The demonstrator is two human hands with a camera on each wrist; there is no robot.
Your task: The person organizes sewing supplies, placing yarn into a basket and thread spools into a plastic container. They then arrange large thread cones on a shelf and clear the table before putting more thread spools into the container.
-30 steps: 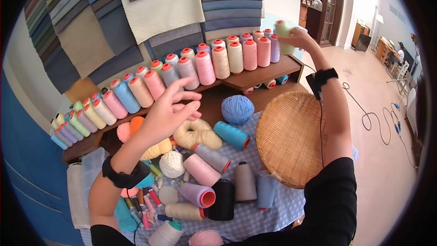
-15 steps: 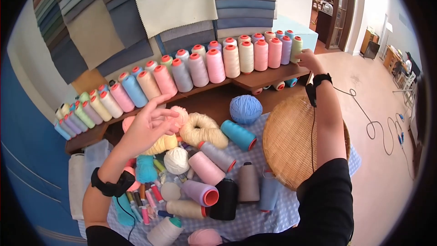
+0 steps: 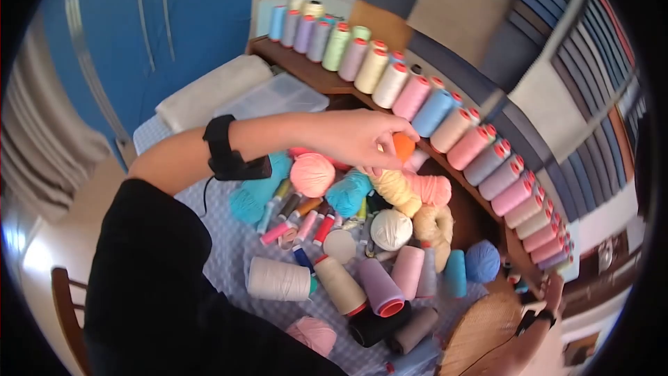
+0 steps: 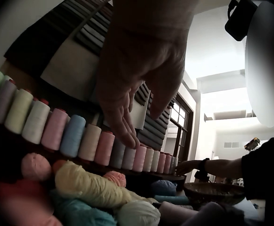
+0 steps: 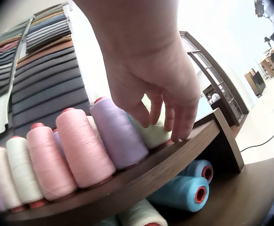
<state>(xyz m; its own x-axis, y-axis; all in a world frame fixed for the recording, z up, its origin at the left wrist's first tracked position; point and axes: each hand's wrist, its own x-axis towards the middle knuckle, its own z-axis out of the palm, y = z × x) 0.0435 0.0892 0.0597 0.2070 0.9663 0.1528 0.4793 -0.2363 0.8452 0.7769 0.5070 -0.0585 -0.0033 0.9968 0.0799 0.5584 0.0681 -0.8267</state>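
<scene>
Looking down in the head view: left hand (image 3: 358,141) over the heap of yarn, its fingers bent loosely beside an orange yarn ball (image 3: 403,146), with a yellow skein (image 3: 395,191) below it. Right hand (image 3: 553,294) at the far end of the curved wooden shelf (image 3: 334,83), beyond the round woven tray (image 3: 487,327). Its finger positions cannot be read from this view (too small and blurred). On the checkered cloth (image 3: 229,257) lie a white yarn ball (image 3: 391,230), a blue yarn ball (image 3: 482,261) and a lavender cone (image 3: 381,287), the cone on its side. Left wrist view: left hand hangs above the yarn, fingers relaxed, pointing downward and gripping nothing; the row of upright thread cones stands behind, a light blue cone (image 4: 73,136) among them. Right wrist view: right hand reaches down at the pale green cone (image 5: 156,137), thumb and fingers spread loosely, not closed round it (contact with the cone cannot be told). The pale green cone stands on the shelf at the row's end, just beside a purple cone (image 5: 118,133); two pink cones come next. Beneath the shelf, a turquoise cone (image 5: 180,193) lies on its side, red core visible.
</scene>
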